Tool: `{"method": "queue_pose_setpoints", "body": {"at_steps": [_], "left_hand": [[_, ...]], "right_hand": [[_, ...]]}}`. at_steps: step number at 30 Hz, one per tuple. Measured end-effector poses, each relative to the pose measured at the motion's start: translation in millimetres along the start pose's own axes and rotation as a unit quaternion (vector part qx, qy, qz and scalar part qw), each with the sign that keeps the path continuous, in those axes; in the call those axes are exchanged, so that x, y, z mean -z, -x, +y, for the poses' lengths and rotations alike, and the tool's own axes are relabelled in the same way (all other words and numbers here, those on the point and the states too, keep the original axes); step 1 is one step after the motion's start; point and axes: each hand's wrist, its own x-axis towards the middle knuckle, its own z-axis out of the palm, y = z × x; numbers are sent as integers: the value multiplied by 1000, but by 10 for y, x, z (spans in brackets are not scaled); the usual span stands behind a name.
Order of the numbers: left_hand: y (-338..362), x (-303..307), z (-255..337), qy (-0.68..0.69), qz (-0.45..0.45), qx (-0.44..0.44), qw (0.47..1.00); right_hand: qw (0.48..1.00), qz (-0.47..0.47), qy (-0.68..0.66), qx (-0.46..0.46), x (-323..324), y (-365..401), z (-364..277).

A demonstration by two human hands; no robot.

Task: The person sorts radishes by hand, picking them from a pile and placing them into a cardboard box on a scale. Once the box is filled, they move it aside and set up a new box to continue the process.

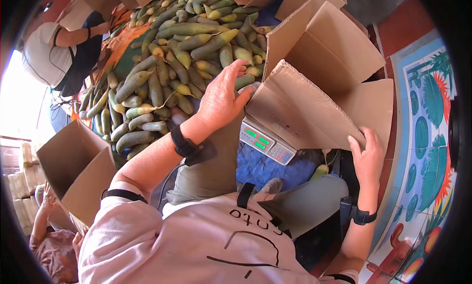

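An open, seemingly empty cardboard box [305, 104] stands tilted with its flaps up, on or just behind a digital scale [268, 142] with lit green digits. My left hand [223, 98] is raised beside the box's left corner, fingers apart, with nothing in it. At the box's near right edge, my right hand [366, 149] grips the near flap between thumb and fingers. A large heap of long green radishes [182, 53] lies beyond my left hand.
One co-worker [64, 48] bends at the upper left. Another person [54, 249] at the lower left holds an open cardboard box [78, 166]. Blue sheeting [255, 168] lies under the scale, a radish [319, 172] near my right knee. A painted tile wall [423, 136] runs along the right.
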Motion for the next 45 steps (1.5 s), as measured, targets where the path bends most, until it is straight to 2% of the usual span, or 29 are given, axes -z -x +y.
{"method": "queue_pose_setpoints", "body": {"at_steps": [1,2,4,5,7,9,13,19,25,32,43,45], "left_hand": [[7,-16,-7,-6,1,-3,1000],[9,-30,-9,-11,7,-13,1000],[14,-50,-2,-10,3,-18,1000],[16,-62,-3,-10,6,-20,1000],[17,-66,12,-12,8,-27,1000],[19,-71,35,-11,-2,-19,1000],[10,-113,35,-16,8,-17,1000],[3,-173,107,-20,-11,-14,1000],[2,-269,165,-22,-25,4,999],[5,-318,237,-32,-47,-2,998],[-16,-419,267,-62,-73,-15,995],[-9,-428,228,-31,-67,-19,997]], "right_hand": [[999,18,-30,6,26,9,-3],[999,17,-29,-1,56,15,-18],[996,93,-10,17,120,87,-48],[996,91,-5,5,135,167,-53],[984,163,4,69,158,335,-40],[978,188,16,89,147,564,1],[979,194,28,49,-87,1071,203],[994,99,7,-53,-583,1575,409],[985,120,-17,-123,-694,1672,484],[978,174,-37,-112,-706,1701,531],[967,198,-63,-148,-731,1739,556],[967,205,-58,-140,-727,1723,546]]}}
